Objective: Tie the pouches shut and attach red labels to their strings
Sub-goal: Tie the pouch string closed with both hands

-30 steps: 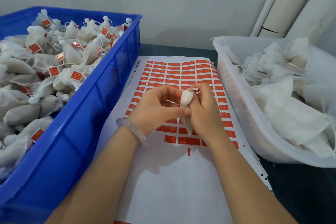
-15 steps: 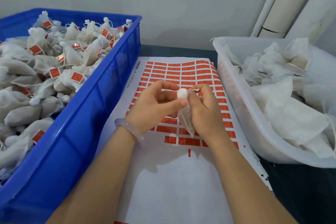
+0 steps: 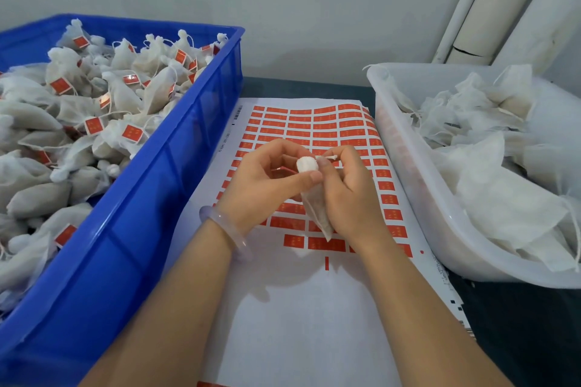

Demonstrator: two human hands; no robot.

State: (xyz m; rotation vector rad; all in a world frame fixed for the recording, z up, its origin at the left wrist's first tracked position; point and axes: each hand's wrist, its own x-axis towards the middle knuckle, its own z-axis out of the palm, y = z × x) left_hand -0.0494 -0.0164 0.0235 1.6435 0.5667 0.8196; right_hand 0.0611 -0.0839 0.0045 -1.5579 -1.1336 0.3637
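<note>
Head view only.

- A pouch [image 3: 317, 212] is held in the air over the middle of the label sheet [image 3: 298, 308], with its bunched top up and its pointed bottom down.
- The neck just below the bunched top is pinched by the left hand [image 3: 267, 179] between thumb and curled fingers. A pale bracelet [image 3: 227, 233] is worn on that wrist.
- The right hand [image 3: 349, 195] is curled round the pouch body, with its thumb set against the bunched top.
- A short white string [image 3: 327, 156] sticks out sideways at the right fingertips. Whether it is pinched there or only lies against them cannot be told.
- A thin red sliver is seen between the left fingers and cannot be identified.
- The sheet lies flat on the dark bench [image 3: 518, 339], between the two bins and running from the near edge towards the far edge. Rows of red labels [image 3: 314, 126] fill its far half. The near half is bare white, and the nearest label rows are only partly filled.
- A blue crate [image 3: 125, 245] stands along the left edge of the bench, touching the sheet. It is heaped with tied pouches [image 3: 78, 148], many with a red tag on the string.
- A translucent white tub [image 3: 408, 198] stands at the right edge of the bench, overlapping the sheet's right margin. Loose white pouches [image 3: 503, 192] with no tags visible are piled in it.
- Pale pipes [image 3: 490, 9] run up the wall at the far right corner.
</note>
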